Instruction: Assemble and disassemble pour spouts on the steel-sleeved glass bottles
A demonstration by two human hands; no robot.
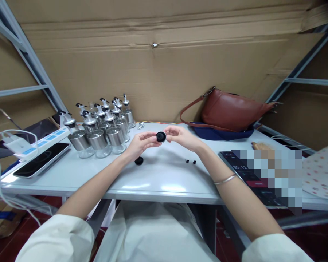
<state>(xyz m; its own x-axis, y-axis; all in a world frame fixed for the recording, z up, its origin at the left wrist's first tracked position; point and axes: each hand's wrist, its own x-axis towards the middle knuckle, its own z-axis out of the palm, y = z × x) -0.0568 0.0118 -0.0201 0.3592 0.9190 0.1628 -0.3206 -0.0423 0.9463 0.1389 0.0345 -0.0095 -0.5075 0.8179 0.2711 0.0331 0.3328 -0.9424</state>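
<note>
In the head view, the step in hand appears to be close two-handed work on a round black piece, held up just above the worktop between the person's hands. The left hand pinches its left edge with thumb and fingers; the right hand has its fingers closed in at the right edge, though their exact contact there is too small to make out. The piece's broad, ringed side faces the wearer.

Judging by this hold, the next move calls for a steady left pinch and fine fingertip control from the right, since the piece is small and could slip or twist.

Both forearms reach forward and inward from the lower corners, meeting near the middle with the wrists lifted clear of the worktop. The right one wears a thin bracelet; pale sleeves end around the elbows.

Another black piece lies below the left hand, and two tiny black parts lie near the right forearm. Glass bottles with metal bands and pourer tops stand grouped beyond the left arm.
</note>
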